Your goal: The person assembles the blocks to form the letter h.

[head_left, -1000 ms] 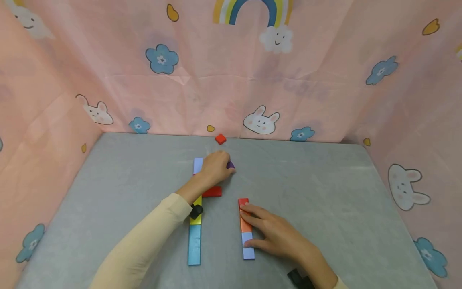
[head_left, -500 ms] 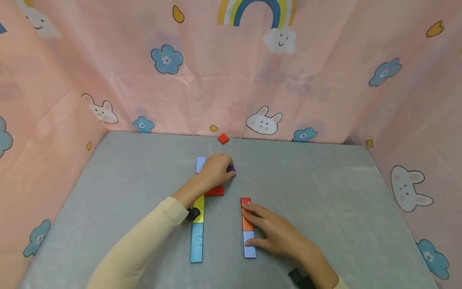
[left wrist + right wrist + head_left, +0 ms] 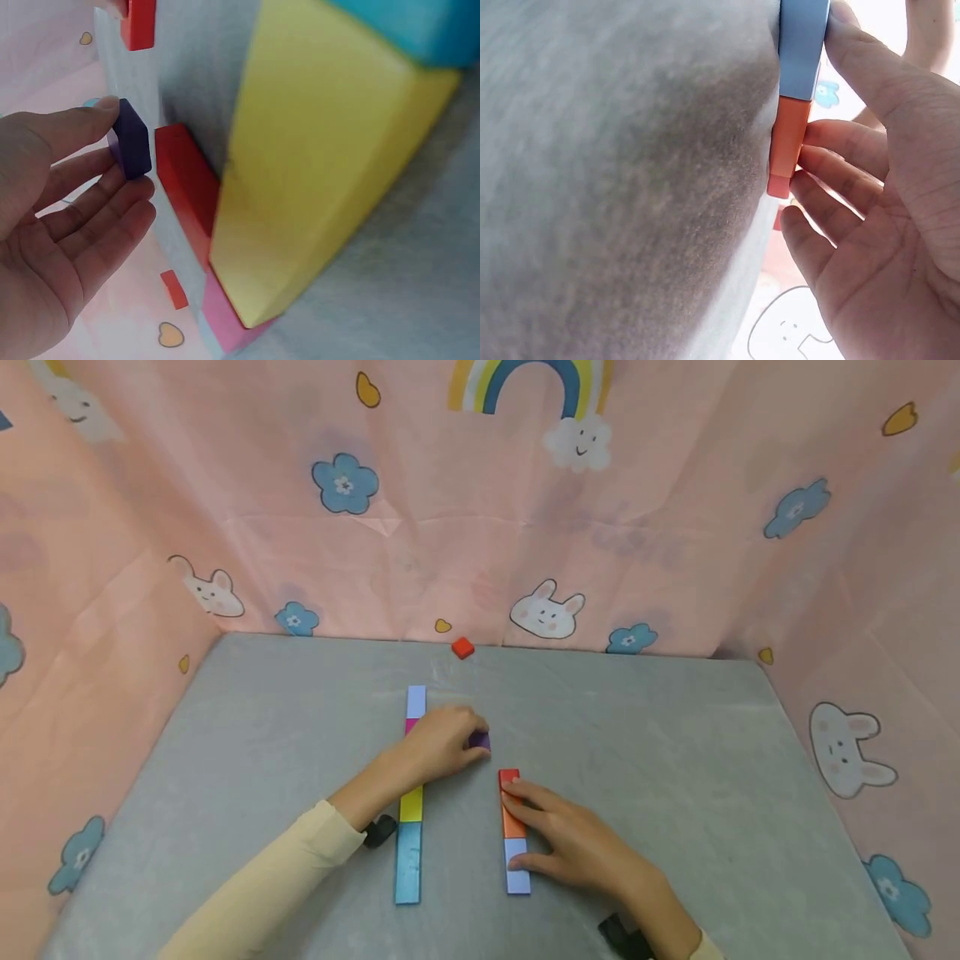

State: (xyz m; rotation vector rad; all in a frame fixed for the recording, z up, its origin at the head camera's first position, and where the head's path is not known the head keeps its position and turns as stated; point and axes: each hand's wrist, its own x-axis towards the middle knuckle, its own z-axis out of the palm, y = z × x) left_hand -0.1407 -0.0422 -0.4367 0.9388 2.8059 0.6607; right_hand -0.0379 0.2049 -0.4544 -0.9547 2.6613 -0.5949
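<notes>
My left hand [image 3: 438, 747] pinches a small purple block [image 3: 480, 741] between thumb and fingers, beside the left row. That row has a lavender block [image 3: 417, 700], a magenta one [image 3: 410, 725], a yellow one [image 3: 411, 807] and a blue one [image 3: 408, 864]. A red block [image 3: 184, 187] juts sideways from it in the left wrist view; the hand hides it from the head view. With extended fingers, my right hand [image 3: 577, 847] touches the right row: a red block [image 3: 508, 774], an orange one [image 3: 513, 827] and a lavender one [image 3: 517, 878].
A loose red block [image 3: 462, 647] lies at the back of the grey table [image 3: 675, 735], close to the pink printed curtain [image 3: 450, 560]. The curtain hangs behind the table and along both sides.
My left hand has come nearer with the purple block, toward the far end of the right row. More of the left row's far end now shows. My right hand stays in place.
</notes>
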